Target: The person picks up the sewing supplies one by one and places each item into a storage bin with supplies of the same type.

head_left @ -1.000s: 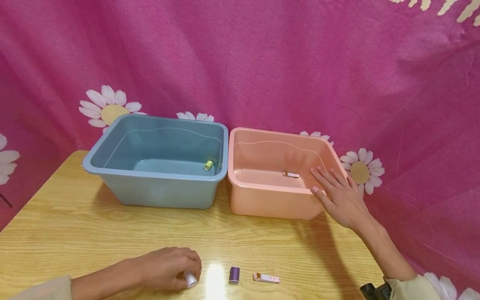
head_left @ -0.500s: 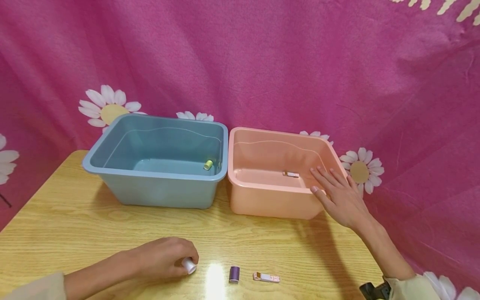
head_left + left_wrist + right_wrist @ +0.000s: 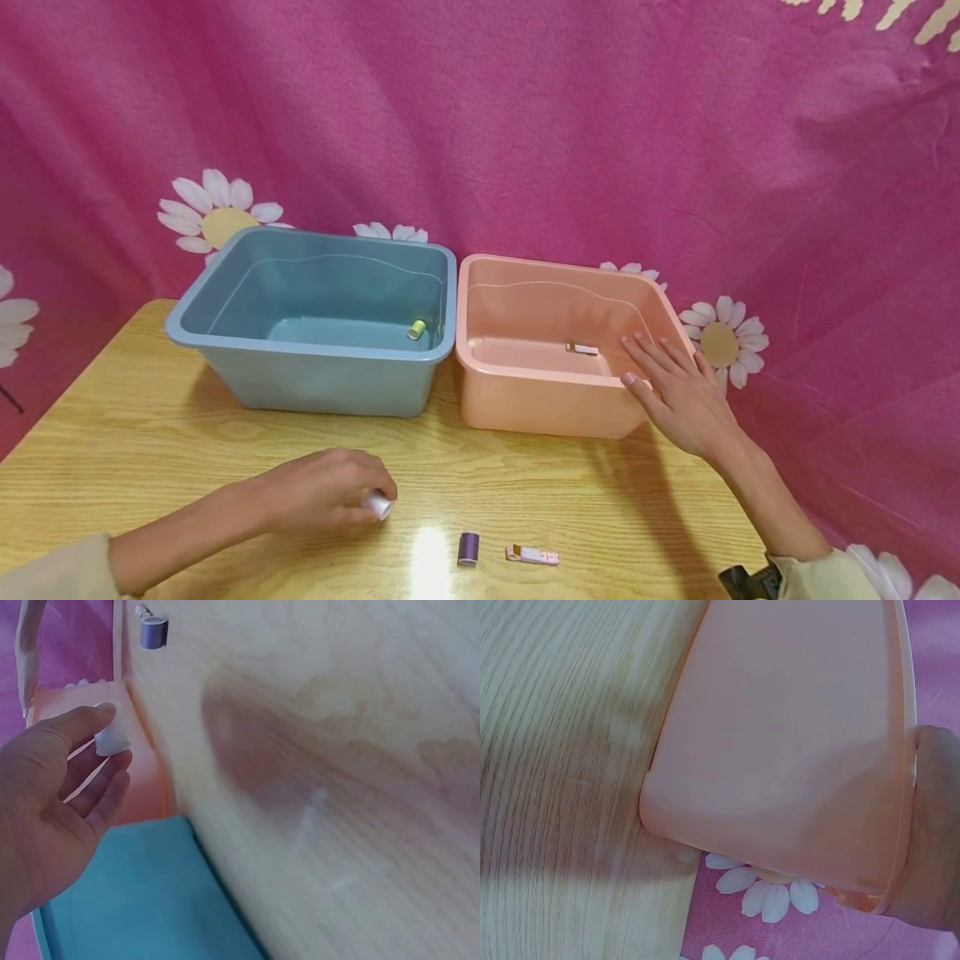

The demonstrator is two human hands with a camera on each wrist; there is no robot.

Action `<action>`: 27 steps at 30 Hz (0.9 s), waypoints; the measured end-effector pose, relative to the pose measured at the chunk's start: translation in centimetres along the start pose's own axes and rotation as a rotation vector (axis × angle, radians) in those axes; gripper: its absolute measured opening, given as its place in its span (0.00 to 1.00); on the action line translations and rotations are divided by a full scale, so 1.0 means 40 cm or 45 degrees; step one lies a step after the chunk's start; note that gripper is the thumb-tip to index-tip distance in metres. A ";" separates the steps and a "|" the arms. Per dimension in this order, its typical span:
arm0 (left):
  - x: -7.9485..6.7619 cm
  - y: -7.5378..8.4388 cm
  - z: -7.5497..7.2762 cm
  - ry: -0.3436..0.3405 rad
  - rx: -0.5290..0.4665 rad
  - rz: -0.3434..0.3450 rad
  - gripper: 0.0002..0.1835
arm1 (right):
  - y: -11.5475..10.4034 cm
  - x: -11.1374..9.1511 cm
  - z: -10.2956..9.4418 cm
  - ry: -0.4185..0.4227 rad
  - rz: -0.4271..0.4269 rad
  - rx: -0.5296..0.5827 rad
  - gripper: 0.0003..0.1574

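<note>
Above table (image 3: 525, 475), pinching white spool (image 3: 379, 505) in left hand (image 3: 330, 490), splaying right hand (image 3: 686, 404) on pink bin (image 3: 543, 407), having yellow spool (image 3: 417, 330) and clipper (image 3: 582, 349) binned, not bottom-centre purple spool (image 3: 468, 549) and second clipper (image 3: 532, 554).

A magenta fabric backdrop (image 3: 495, 125) with soft folds hangs behind, printed with white, yellow-centred daisies (image 3: 228, 227) and, at the upper right, cream petal shapes (image 3: 935, 23). Before it stands a light wood-grain table (image 3: 555, 487), its glossy top catching a bright white glare (image 3: 430, 571).

Table (image 3: 570, 483) beneath bins (image 3: 330, 383), purple spool (image 3: 468, 549), clipper (image 3: 532, 555)
</note>
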State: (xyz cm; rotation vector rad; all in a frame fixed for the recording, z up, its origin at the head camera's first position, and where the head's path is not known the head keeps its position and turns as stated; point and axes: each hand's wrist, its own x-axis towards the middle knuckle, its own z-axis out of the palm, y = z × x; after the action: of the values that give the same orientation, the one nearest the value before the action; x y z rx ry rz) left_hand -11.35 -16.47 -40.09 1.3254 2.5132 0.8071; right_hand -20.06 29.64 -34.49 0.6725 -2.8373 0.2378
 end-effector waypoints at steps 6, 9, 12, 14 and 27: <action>-0.001 0.004 -0.026 0.041 0.062 0.026 0.08 | 0.001 0.000 0.000 0.005 -0.003 0.003 0.35; -0.004 0.004 -0.035 0.061 0.069 0.024 0.09 | 0.002 0.000 0.001 0.007 -0.002 0.002 0.35; -0.007 0.004 -0.047 0.100 0.081 0.040 0.09 | 0.003 0.000 0.001 0.006 -0.002 0.000 0.35; -0.008 0.004 -0.057 0.144 0.101 0.074 0.09 | 0.003 0.000 0.001 0.004 -0.001 0.001 0.35; -0.003 0.010 -0.135 0.416 0.120 0.191 0.14 | 0.003 0.000 0.001 0.015 -0.010 0.007 0.34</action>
State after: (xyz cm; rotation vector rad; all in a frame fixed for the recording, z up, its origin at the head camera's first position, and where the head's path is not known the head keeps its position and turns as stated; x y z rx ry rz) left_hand -13.18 -18.41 -35.37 1.5383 2.7521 1.0224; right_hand -20.11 29.73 -34.56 0.6806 -2.8231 0.2480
